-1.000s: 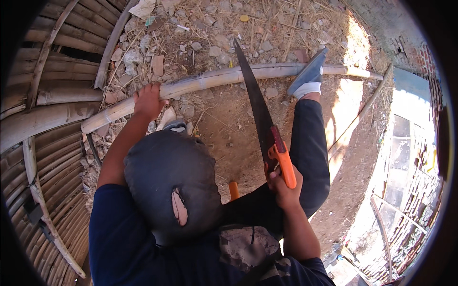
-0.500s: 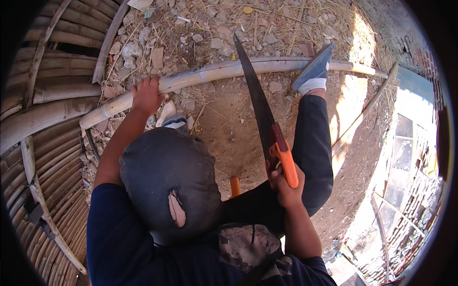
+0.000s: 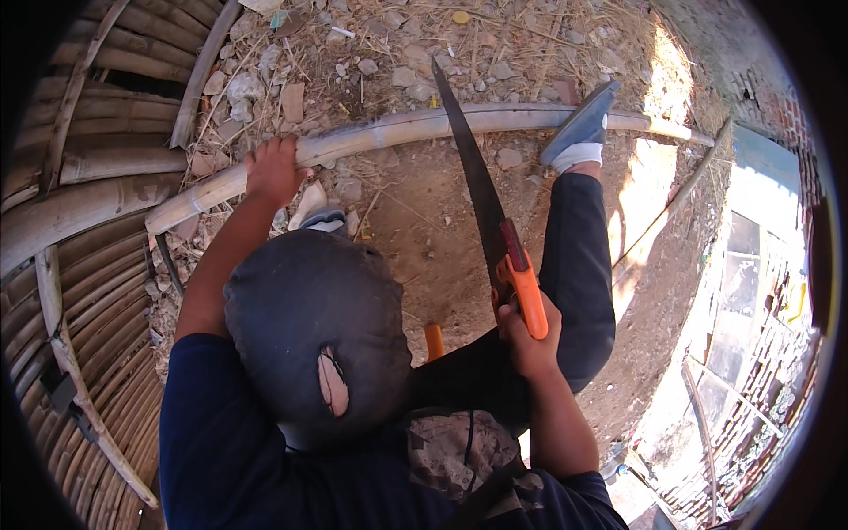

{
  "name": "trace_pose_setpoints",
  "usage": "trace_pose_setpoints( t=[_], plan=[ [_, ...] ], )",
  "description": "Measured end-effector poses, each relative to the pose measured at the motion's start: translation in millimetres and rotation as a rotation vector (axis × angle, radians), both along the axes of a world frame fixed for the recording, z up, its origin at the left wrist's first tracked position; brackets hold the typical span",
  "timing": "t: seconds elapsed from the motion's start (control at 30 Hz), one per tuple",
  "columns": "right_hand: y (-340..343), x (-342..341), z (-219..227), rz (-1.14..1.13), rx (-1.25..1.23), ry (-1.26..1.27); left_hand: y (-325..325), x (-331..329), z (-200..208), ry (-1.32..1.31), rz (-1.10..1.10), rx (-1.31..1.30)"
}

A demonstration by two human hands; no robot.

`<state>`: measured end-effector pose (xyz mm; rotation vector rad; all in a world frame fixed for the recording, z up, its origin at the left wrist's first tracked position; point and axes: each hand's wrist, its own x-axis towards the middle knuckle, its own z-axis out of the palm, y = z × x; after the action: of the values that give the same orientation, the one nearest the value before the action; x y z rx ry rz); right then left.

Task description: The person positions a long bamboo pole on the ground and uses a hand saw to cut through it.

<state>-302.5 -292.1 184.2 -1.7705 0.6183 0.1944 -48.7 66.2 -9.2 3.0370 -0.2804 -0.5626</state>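
A long bamboo pole [image 3: 415,129] lies across the ground in front of me. My left hand [image 3: 276,170] is closed over it near its left end, with the fingers on the far side. In my right hand [image 3: 532,340] is a handsaw [image 3: 478,177], gripped by its orange and dark red handle. Its dark blade points up and away, and the tip reaches past the pole in the picture. Whether the blade touches the pole I cannot tell. My right foot, in a grey-blue shoe [image 3: 579,128], is on the pole toward its right end.
A dark, rounded, padded-looking shape [image 3: 309,309] with a torn slit sits before my body; an orange piece [image 3: 433,342] shows beside it. Slatted bamboo [image 3: 97,327] stands at left. Stones and straw [image 3: 406,79] cover the far ground. A brick wall [image 3: 791,115] rises at right.
Almost nothing differs. The saw and my right hand have shifted very slightly left and nearer to me; my left hand stays on the pole.
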Motion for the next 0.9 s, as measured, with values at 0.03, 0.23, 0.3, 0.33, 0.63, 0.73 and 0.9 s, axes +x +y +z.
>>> trace_pose_setpoints(
  t=[0.03,0.23,0.3,0.33,0.63,0.73,0.9],
  plan=[
    [1.9,0.4,1.4,-0.053,0.080,0.017,1.3,-0.1,-0.2,0.000,0.004,0.004],
    [-0.5,-4.0,-0.8,-0.145,0.189,0.006,1.0,0.7,-3.5,0.009,0.009,0.006],
    [-2.1,6.2,1.4,-0.128,0.139,0.021,1.6,1.2,-3.2,0.021,0.007,0.013],
    [-0.5,13.6,2.2,-0.123,0.115,0.016,2.1,1.0,-2.6,0.018,0.008,0.007],
    [-4.6,32.1,-20.0,-0.080,0.159,0.019,2.9,-0.7,-2.7,-0.011,-0.003,-0.016],
    [-4.0,30.5,-14.2,-0.057,0.109,0.043,2.4,-0.7,-1.7,-0.008,0.005,-0.014],
    [-3.2,22.1,-9.5,-0.065,0.125,0.015,4.5,-0.4,-3.3,-0.018,0.001,-0.007]
  ],
)
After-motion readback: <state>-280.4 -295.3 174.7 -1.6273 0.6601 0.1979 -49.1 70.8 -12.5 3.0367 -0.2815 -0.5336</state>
